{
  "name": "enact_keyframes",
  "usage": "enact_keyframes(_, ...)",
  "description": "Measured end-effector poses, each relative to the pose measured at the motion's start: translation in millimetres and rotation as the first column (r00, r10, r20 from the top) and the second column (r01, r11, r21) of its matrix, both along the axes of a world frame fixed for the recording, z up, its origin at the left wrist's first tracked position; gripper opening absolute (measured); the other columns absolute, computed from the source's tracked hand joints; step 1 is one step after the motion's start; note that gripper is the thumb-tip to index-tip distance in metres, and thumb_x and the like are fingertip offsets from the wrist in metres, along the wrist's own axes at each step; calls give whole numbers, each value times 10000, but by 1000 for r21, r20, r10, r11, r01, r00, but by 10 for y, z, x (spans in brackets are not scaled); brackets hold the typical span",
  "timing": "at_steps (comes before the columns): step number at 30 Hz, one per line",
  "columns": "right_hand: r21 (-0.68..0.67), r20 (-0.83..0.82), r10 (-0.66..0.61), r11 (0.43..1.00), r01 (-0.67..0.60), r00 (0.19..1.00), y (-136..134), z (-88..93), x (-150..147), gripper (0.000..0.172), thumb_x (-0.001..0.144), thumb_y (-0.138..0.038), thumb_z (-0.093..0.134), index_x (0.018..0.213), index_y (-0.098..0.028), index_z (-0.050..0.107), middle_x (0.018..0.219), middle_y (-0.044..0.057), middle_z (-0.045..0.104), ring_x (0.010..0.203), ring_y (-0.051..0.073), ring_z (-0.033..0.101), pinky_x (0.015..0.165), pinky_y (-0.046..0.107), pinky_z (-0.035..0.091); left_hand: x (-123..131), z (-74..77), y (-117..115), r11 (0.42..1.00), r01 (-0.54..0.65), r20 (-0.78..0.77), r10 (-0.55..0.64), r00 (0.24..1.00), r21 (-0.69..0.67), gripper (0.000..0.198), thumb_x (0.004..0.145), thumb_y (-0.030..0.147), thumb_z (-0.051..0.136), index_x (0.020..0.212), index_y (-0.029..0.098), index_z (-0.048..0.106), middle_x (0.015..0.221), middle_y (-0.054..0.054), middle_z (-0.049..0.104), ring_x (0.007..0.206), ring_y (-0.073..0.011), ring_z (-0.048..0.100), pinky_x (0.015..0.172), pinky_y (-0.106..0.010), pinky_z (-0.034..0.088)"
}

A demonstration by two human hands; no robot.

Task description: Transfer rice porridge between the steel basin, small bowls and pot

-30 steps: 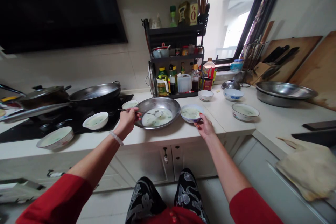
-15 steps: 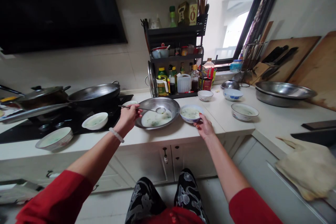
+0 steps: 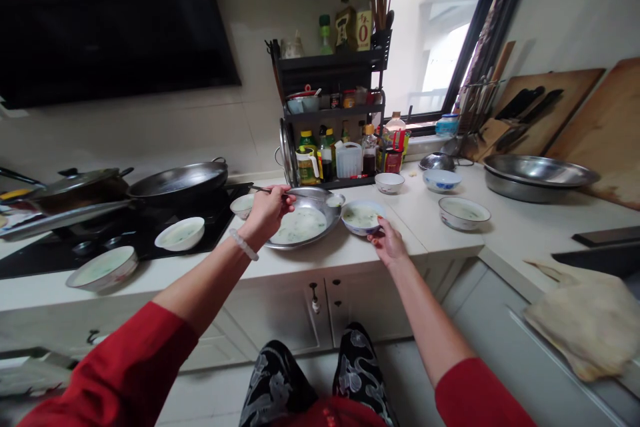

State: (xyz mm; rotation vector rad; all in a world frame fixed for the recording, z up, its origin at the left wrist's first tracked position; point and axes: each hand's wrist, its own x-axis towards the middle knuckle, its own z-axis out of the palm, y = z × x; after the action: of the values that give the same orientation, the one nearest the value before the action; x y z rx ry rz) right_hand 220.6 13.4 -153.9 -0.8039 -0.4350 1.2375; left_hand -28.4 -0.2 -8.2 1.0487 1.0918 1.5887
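My left hand [image 3: 271, 209] is closed around the thin handle of a ladle [image 3: 335, 200], whose scoop hangs over the right rim of a metal basin, close to the bowl beside it. White soup with green bits lies in the metal basin [image 3: 326, 227]. A blue-and-white bowl [image 3: 356, 229] with similar soup stands just right of the basin. My right hand [image 3: 387, 243] grips this bowl at its right side, thumb at the rim and the other fingers partly hidden below.
Filled bowls stand at left, a white bowl [image 3: 180, 235] and a patterned bowl [image 3: 103, 269], near the wok [image 3: 180, 183]. At right are another soup bowl [image 3: 464, 215], a blue-patterned bowl [image 3: 442, 181] and metal basins [image 3: 540, 180]. Behind rises a black condiment rack [image 3: 330, 61].
My left hand has moved right with the ladle, bringing its scoop from over the soup in the basin to the right rim beside the bowl. My right hand stays on the bowl.
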Motion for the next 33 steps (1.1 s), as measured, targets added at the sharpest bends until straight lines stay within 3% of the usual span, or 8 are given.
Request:
enact_keyframes(6, 5, -5, -3, 1000, 3, 1000, 0, 4, -4, 246, 577, -303, 763, 726, -174, 615, 566, -5, 621, 403, 91, 514, 275, 147, 308, 312, -28, -35, 997, 73, -10, -73, 997, -22, 76, 804, 108, 471, 801, 134, 542, 552, -16, 563, 460, -90, 520, 447, -191, 426)
enact_keyframes(11, 19, -10, 6, 1000, -6, 1000, 0, -5, 2, 251, 588, -298, 760, 746, -166, 618, 571, 4, 622, 393, 92, 513, 281, 153, 322, 517, -180, -69, 990, 117, -240, -94, 966, 83, 84, 782, 122, 463, 822, 145, 533, 531, 16, 550, 416, -98, 500, 426, -208, 435)
enact_keyframes(17, -5, 10, 23, 1000, -23, 1000, -9, 10, 3, 230, 640, -316, 741, 760, -165, 615, 564, 5, 612, 386, 87, 499, 283, 150, 315, 521, -397, -168, 870, 385, -708, -62, 704, 306, 124, 847, 182, 443, 905, 163, 551, 602, 26, 569, 446, -83, 525, 456, -186, 407)
enact_keyframes(19, 2, 8, 23, 1000, -23, 1000, -12, 14, 2, 213, 649, -308, 731, 749, -161, 613, 571, 12, 619, 386, 86, 498, 284, 150, 313, 487, -427, -201, 821, 461, -791, -19, 611, 336, 142, 862, 192, 440, 934, 171, 562, 649, 20, 587, 482, -77, 530, 500, -188, 422)
enact_keyframes(21, 6, -1, 23, 1000, -23, 1000, -13, 16, 3, 196, 653, -293, 721, 749, -161, 613, 566, 13, 620, 389, 89, 503, 285, 149, 312, 464, -435, -217, 804, 478, -811, 8, 585, 352, 142, 870, 198, 442, 936, 177, 566, 685, 13, 603, 498, -72, 532, 521, -188, 429)
enact_keyframes(24, 1, -17, 20, 1000, -20, 1000, -12, 15, 5, 192, 648, -286, 718, 748, -161, 612, 552, 8, 614, 390, 93, 507, 287, 149, 317, 458, -409, -203, 846, 400, -705, -41, 708, 352, 125, 872, 205, 437, 917, 176, 549, 638, 17, 590, 473, -79, 534, 488, -188, 424)
enact_keyframes(28, 3, -25, 11, 1000, -10, 1000, -8, 12, 7, 223, 613, -296, 735, 744, -162, 615, 562, 3, 614, 394, 91, 507, 282, 151, 313, 410, -336, -127, 937, 198, -346, -91, 934, 288, 88, 821, 209, 477, 873, 157, 526, 598, 4, 585, 432, -95, 523, 437, -208, 437)
enact_keyframes(33, 1, -35, -6, 1000, 6, 999, 4, 3, 6, 247, 586, -292, 742, 756, -169, 611, 567, 0, 612, 402, 95, 514, 279, 149, 303, 120, -331, -13, 993, 28, 0, -29, 1000, 118, 136, 726, 162, 500, 856, 135, 532, 570, -2, 576, 486, -95, 532, 454, -193, 447)
